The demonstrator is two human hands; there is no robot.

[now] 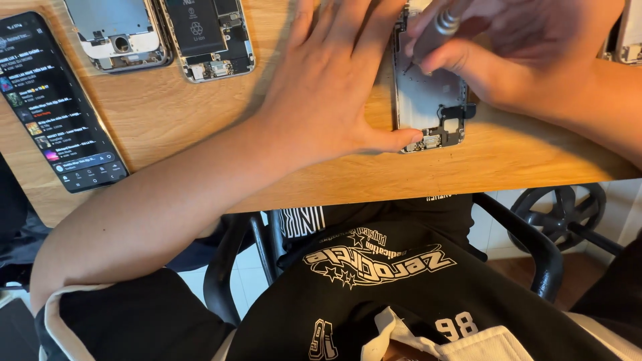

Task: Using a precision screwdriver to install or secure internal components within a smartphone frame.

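An opened phone frame (428,100), silver inside with a dark board at its near end, lies on the wooden table (508,157). My left hand (331,87) lies flat beside it, fingers spread, thumb pressed against its lower left corner. My right hand (515,47) grips a small metal screwdriver (438,30), whose tip touches the upper left part of the frame's inside.
A lit phone (57,100) lies at the table's left. Two more opened phone bodies (120,33) (207,37) rest at the far left. Another device edge (628,37) shows at right. Black chair arms (528,247) sit below the table edge.
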